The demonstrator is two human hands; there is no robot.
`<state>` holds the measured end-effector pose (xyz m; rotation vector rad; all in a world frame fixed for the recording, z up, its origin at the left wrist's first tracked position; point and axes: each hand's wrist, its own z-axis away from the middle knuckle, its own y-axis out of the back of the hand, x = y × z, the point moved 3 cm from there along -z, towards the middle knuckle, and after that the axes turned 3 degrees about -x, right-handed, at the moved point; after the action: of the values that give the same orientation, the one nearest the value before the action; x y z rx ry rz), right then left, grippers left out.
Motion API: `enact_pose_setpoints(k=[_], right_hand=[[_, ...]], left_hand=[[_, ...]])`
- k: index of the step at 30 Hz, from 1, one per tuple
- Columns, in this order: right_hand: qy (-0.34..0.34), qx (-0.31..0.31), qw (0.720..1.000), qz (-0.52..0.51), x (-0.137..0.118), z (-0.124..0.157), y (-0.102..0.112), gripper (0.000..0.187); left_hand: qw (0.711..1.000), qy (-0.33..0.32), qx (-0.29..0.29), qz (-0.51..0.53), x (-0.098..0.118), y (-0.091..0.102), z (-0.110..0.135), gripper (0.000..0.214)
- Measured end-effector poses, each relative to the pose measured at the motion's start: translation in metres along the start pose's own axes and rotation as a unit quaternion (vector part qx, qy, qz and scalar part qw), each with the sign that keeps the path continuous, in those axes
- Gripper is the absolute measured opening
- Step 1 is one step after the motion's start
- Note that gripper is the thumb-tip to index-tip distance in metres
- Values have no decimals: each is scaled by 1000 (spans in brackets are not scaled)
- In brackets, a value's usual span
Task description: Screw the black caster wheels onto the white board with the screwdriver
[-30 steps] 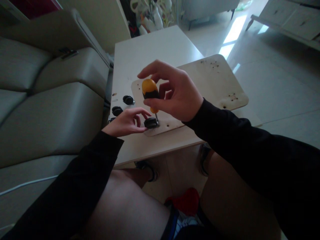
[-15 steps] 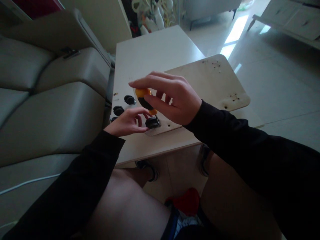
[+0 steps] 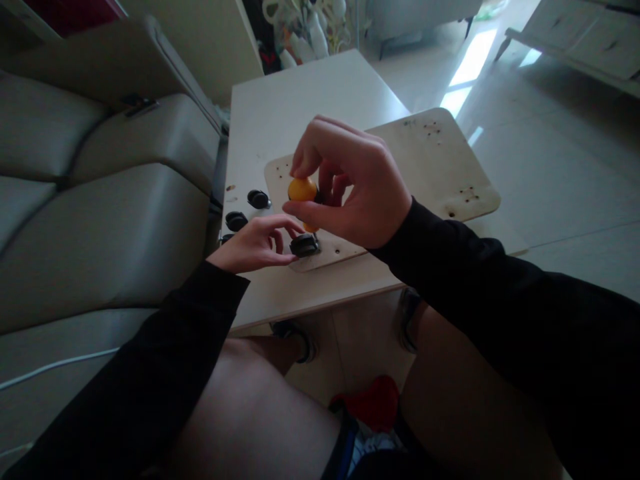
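Screwdriver (image 3: 302,191), orange handle up, stands close to upright over the near-left corner of the wooden board (image 3: 425,160), its long axis running straight down toward the black caster (image 3: 304,245); the shaft is hidden behind the fingers. Right hand (image 3: 350,190) arches over it from the right, fingertips and thumb pinched around the handle, wrist raised and bent, black sleeve trailing back to the right. Left hand (image 3: 255,243) lies low on the worktop (image 3: 300,100), fingers curled against the caster and steadying it on the board. That caster sits right by the board's near edge, and the worktop's own front edge is just beyond it toward the knees. Two more casters (image 3: 249,209) lie at the worktop's left edge, hard against the sofa (image 3: 95,200). Plenty of bare worktop behind the board; to the right the board overhangs the worktop's edge above open floor.
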<state>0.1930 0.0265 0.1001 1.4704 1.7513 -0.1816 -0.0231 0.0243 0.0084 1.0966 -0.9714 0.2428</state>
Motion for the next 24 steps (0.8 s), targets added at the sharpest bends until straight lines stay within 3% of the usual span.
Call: enact_pose_setpoints(k=[6, 13, 18, 24], right_hand=[[18, 2, 998, 60, 5, 1, 1, 8], [49, -51, 997, 42, 1, 0, 1, 23], [19, -25, 998, 52, 2, -2, 3, 5], [-9, -46, 998, 34, -1, -2, 1, 16]], left_hand=[[1000, -12, 5, 0, 4, 0, -1, 33], [1000, -4, 2, 5, 6, 0, 0, 34], [1000, -9, 0, 1, 6, 0, -1, 32], [1000, 4, 4, 2, 5, 0, 0, 31]])
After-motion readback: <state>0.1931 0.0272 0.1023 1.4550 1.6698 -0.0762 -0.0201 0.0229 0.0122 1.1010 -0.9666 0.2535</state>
